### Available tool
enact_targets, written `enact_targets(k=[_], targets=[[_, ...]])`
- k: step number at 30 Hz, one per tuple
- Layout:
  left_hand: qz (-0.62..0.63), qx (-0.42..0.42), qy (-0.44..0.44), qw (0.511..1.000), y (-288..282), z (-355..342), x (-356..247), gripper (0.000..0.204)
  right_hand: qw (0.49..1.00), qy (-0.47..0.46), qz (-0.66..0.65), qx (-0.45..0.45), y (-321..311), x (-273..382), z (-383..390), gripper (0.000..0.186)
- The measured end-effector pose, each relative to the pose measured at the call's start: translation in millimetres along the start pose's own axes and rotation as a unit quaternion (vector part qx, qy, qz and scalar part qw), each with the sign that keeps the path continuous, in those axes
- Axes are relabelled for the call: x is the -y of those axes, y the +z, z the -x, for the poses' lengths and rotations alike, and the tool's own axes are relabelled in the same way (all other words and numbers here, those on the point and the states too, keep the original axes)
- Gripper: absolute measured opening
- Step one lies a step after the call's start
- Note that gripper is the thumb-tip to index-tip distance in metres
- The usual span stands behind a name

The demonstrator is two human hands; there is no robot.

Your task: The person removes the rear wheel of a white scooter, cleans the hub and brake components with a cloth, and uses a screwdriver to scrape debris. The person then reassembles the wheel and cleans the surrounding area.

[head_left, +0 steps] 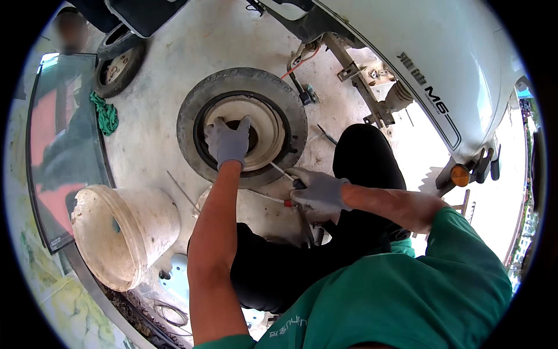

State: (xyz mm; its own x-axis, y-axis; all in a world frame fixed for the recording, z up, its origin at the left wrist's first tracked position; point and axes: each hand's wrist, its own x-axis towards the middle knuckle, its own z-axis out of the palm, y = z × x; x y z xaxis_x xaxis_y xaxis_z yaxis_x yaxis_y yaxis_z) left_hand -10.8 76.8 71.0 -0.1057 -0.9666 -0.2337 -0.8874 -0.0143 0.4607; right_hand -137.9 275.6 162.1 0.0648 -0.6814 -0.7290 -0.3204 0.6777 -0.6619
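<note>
Standing here watching: the tire (pixel 192 136) lies flat on the floor (pixel 151 157), left grip (pixel 229 142) over the pale rim (pixel 268 131), though I can't tell if those fingers are clamped. Right grip (pixel 321 191) is wrapped round a metal rod (pixel 280 170), tip by the rim's lower edge. White bucket (pixel 160 218) and green rag (pixel 106 113) sit off to the left, fwiw.

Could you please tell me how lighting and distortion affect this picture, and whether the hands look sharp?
Head view: the ground at right is washed out by bright light; the glass pane at left carries reflections, its edges bowed by the fisheye; the left hand, right hand and tyre look fairly sharp in softer light.
</note>
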Motion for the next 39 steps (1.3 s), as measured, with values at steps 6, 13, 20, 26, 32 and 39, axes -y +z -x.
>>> enact_targets(k=[6, 13, 20, 26, 32, 39], targets=[[0.012, -0.006, -0.005, 1.000, -1, -4, 10, 0.079, 0.989, -0.011, -0.146, -0.029, -48, 6, -8, 0.047], [0.025, -0.005, 0.001, 1.000, 6, -4, -5, 0.084, 0.958, -0.140, -0.108, -0.224, -89, 12, -113, 0.034], [0.039, 0.007, 0.044, 0.998, 1, -7, 17, 0.079, 0.929, -0.149, 0.023, -0.338, -74, -13, -147, 0.046], [0.487, 0.060, -0.083, 0.868, -47, -46, 55, 0.034, 0.919, -0.115, -0.017, -0.376, -85, -34, -152, 0.044], [0.357, -0.116, -0.102, 0.921, -45, -78, 145, 0.049, 0.918, -0.039, 0.015, -0.394, -88, -34, -158, 0.042], [0.595, 0.226, -0.022, 0.771, -2, -65, 78, 0.060, 0.932, 0.044, 0.005, -0.359, -119, -65, -179, 0.048]])
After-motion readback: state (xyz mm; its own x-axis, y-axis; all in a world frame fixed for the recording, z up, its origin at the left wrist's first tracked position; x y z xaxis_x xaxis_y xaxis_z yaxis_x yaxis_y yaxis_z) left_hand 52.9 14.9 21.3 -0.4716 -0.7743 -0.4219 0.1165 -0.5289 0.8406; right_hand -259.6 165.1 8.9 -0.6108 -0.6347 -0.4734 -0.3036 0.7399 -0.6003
